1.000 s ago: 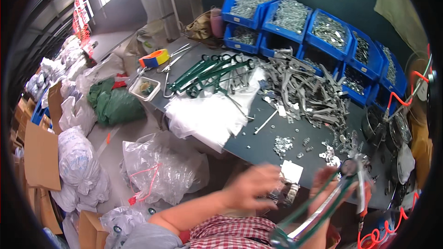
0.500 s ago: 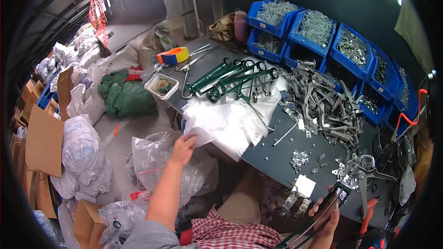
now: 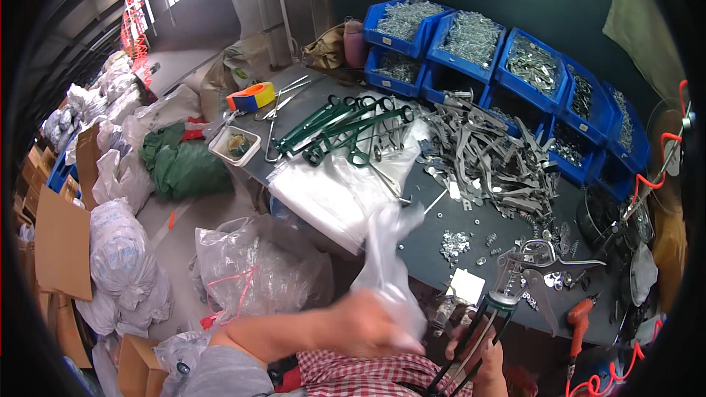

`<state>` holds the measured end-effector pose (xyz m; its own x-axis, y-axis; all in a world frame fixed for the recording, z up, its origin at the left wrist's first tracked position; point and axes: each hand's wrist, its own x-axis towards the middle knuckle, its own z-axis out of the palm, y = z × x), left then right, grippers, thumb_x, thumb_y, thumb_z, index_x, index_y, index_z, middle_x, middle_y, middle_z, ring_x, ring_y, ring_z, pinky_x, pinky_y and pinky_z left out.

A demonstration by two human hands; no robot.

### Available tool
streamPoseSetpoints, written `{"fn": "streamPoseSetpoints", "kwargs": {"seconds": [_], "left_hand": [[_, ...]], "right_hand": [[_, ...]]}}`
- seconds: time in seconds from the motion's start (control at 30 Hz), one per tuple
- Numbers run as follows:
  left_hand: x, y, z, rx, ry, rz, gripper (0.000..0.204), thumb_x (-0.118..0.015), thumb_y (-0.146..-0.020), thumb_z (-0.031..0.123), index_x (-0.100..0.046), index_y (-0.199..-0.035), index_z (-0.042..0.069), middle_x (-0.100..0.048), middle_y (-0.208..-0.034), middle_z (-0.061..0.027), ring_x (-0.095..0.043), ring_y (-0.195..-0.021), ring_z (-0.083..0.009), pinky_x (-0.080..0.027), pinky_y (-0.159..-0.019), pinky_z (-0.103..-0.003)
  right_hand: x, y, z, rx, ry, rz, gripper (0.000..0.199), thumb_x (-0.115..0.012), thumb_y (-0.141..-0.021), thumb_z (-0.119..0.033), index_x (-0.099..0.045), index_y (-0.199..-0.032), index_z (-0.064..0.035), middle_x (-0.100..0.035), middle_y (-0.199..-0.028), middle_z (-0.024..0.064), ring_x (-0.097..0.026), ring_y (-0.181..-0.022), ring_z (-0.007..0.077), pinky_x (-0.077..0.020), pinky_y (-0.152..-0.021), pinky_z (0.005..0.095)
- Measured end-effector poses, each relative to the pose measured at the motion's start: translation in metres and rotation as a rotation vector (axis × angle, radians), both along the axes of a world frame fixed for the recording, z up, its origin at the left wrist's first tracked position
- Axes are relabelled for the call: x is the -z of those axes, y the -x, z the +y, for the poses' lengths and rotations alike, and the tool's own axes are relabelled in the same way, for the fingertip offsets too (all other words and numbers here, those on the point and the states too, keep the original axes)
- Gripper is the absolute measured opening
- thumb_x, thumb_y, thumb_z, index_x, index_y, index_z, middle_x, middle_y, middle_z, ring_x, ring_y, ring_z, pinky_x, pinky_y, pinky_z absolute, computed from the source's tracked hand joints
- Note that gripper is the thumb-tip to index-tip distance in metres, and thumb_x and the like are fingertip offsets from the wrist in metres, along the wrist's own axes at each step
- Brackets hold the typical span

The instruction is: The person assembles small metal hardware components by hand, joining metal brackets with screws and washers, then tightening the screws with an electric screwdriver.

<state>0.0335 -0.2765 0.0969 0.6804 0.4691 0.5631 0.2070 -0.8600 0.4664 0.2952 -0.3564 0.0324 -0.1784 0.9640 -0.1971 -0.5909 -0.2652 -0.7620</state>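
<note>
Holding: left hand (image 3: 368, 327) grips a clear plastic bag (image 3: 387, 265), which rises above it, over the counter (image 3: 426, 250) edge.
Right hand (image 3: 478, 349): clenched around a green-handled tool (image 3: 482, 331), just right of the bag.

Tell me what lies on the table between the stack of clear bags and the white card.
In the head view, between the bag stack and the white card lies bare dark tabletop with a small heap of loose metal nuts.

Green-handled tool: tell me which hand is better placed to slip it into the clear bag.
Right, probably. The right hand already holds the green-handled tool, beside the clear plastic bag that the left hand holds up.
</note>
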Motion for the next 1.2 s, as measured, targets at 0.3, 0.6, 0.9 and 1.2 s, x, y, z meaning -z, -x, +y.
{"fn": "streamPoseSetpoints", "kwargs": {"seconds": [0.3,0.6,0.9,1.2], "left_hand": [[0.059,-0.084,-0.01,-0.175,1.352,-0.732,0.019,-0.064,-0.079,0.015,-0.063,-0.092,0.0,-0.064,-0.083,-0.004,-0.059,-0.074,-0.0095,-0.047,-0.067,-0.023],[0.017,-0.022,-0.003,-0.361,1.251,-0.602,0.018,-0.056,-0.087,0.017,-0.061,-0.088,0.0,-0.063,-0.082,-0.0027,-0.055,-0.07,-0.0064,-0.046,-0.064,-0.023],[-0.035,0.019,0.017,-0.305,1.54,-0.866,0.012,-0.051,-0.087,0.01,-0.054,-0.094,0.001,-0.059,-0.081,-0.0022,-0.053,-0.063,-0.0059,-0.046,-0.057,-0.024],[-0.053,-0.005,0.011,-0.568,0.192,-0.152,0.015,-0.061,-0.079,0.016,-0.064,-0.079,0.001,-0.058,-0.065,-0.0037,-0.052,-0.052,-0.0121,-0.042,-0.049,-0.025]], "right_hand": [[0.001,-0.002,0.004,-0.354,-0.176,-0.434,0.064,-0.072,-0.07,-0.037,-0.048,-0.116,0.0002,-0.054,-0.105,0.0081,-0.053,-0.095,0.018,-0.0384,-0.086,0.0316],[-0.019,-0.015,0.016,-0.214,-0.132,-0.186,0.056,-0.066,-0.074,-0.04,-0.051,-0.104,0.0036,-0.06,-0.087,0.0108,-0.058,-0.078,0.0182,-0.0472,-0.069,0.0307],[-0.023,0.001,0.008,-0.545,-0.003,-0.706,0.057,-0.072,-0.073,-0.03,-0.049,-0.118,-0.0025,-0.055,-0.108,0.0113,-0.053,-0.098,0.0192,-0.0433,-0.085,0.0312],[0.01,0.073,0.036,-0.453,-0.362,-1.218,0.062,-0.062,-0.077,-0.042,-0.045,-0.121,-0.0016,-0.049,-0.114,0.0209,-0.055,-0.095,0.0369,-0.0459,-0.079,0.0407]]}}
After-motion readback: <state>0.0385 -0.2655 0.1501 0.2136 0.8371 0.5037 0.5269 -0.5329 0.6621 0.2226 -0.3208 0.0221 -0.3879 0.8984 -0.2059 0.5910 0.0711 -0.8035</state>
